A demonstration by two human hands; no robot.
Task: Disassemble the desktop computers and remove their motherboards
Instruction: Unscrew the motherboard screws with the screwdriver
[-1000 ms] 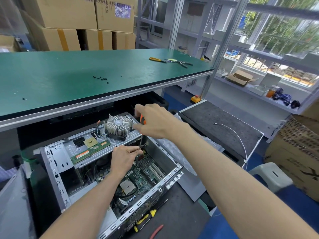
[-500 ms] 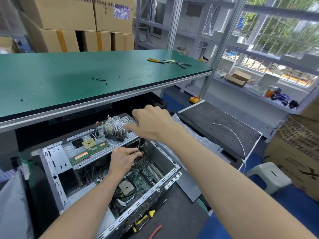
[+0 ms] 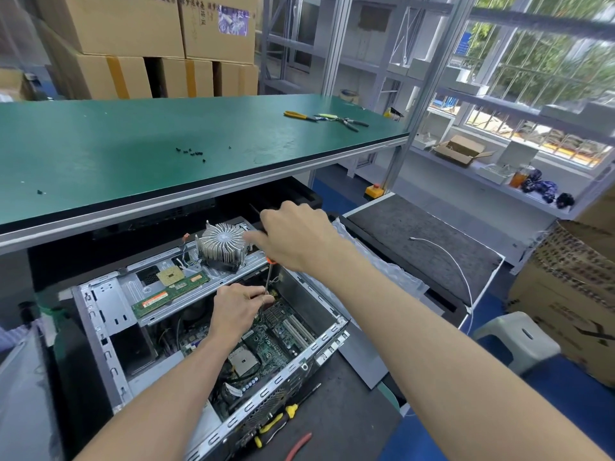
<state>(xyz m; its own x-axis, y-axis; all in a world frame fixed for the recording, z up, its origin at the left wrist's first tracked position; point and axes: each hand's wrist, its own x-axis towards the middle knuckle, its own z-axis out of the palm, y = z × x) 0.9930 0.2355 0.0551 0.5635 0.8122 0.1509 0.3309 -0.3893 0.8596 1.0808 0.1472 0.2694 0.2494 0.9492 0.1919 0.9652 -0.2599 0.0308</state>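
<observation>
Motherboard (image 3: 266,347) partly hidden under left hand (image 3: 234,311); both hands' fingers grip screwdriver (image 3: 267,281), tip unseen.

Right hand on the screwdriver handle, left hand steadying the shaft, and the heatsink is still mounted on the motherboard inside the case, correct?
Not quite. The head view shows the heatsink off the motherboard, resting on the case's metal bracket. The rest holds: right hand grips the screwdriver handle, left hand pinches its shaft.

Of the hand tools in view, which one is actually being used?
The orange-handled screwdriver: right hand grips its handle, left hand pinches its shaft. The yellow-handled pliers lie untouched on the green bench.
</observation>
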